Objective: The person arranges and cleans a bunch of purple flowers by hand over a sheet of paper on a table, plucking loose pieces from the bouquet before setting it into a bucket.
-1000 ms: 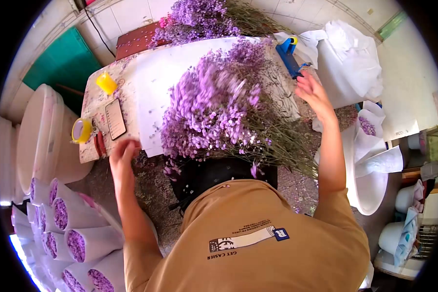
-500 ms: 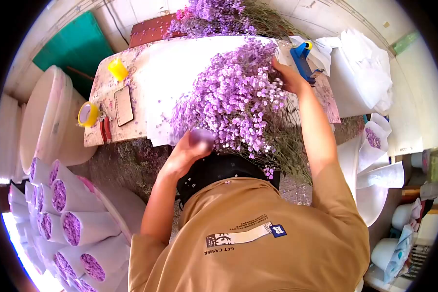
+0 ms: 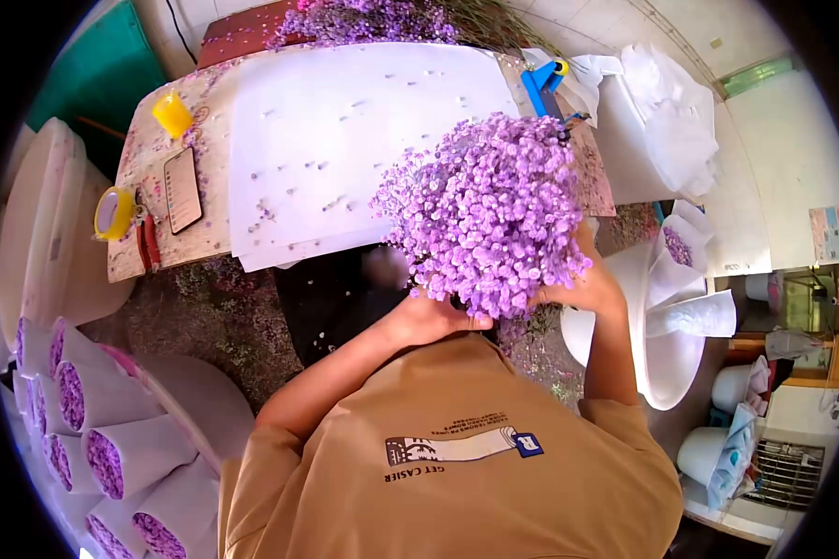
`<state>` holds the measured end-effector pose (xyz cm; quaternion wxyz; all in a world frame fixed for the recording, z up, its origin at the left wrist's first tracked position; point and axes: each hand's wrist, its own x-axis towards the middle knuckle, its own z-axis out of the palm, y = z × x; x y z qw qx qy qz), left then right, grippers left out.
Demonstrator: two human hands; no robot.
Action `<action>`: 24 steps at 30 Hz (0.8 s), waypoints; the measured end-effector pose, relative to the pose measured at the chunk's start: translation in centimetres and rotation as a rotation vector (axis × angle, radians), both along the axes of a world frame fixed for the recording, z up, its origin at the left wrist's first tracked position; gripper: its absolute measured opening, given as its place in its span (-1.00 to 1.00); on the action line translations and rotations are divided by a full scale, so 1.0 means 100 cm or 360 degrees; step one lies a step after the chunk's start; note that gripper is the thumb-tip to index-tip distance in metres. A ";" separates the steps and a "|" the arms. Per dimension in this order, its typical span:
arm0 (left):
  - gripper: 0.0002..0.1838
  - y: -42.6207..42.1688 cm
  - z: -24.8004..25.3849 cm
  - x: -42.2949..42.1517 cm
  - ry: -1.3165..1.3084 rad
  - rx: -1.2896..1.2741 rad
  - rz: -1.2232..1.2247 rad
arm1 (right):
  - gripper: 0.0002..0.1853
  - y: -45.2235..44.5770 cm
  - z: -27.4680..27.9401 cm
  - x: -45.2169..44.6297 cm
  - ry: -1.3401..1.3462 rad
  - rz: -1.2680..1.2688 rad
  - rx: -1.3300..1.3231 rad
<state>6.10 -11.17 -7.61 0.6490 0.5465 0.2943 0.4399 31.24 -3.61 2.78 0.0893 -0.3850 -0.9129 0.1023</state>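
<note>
A full bunch of small purple flowers [image 3: 489,210] is held in front of my body at the table's near edge, its blooms facing up at me. My left hand [image 3: 429,319] is closed at the near underside of the bunch, its thumb showing below the blooms. From the right, my right hand [image 3: 587,279] grips the bunch low down, with most of its fingers hidden. The blooms cover nearly all the stems. White paper sheets [image 3: 345,121] lie on the table behind the bunch, dotted with loose petals.
Left on the table [image 3: 219,238] are yellow tape rolls [image 3: 114,213], a phone [image 3: 183,191] and red-handled pruners [image 3: 147,242]. A blue tape dispenser [image 3: 543,88] stands at the right. More purple flowers [image 3: 373,23] lie behind. Paper-wrapped bunches [image 3: 144,456] fill a tub at lower left.
The bunch has come off the paper toward my body and now points its blooms upward. My left hand moved right and under it; my right hand moved down from its far side.
</note>
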 end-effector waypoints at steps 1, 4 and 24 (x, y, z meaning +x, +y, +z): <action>-0.01 0.005 -0.001 -0.004 0.0051 0.0011 -0.0024 | 0.21 0.003 -0.017 0.004 0.0414 -0.0212 -0.0265; -0.08 0.017 -0.009 -0.012 -0.0202 -0.0167 0.0073 | 0.15 0.026 -0.045 0.005 0.0959 -0.0445 -0.0640; 0.00 0.034 -0.008 -0.010 -0.0460 -0.0492 0.0245 | -0.04 0.162 -0.067 -0.032 0.0407 -0.0761 -0.0776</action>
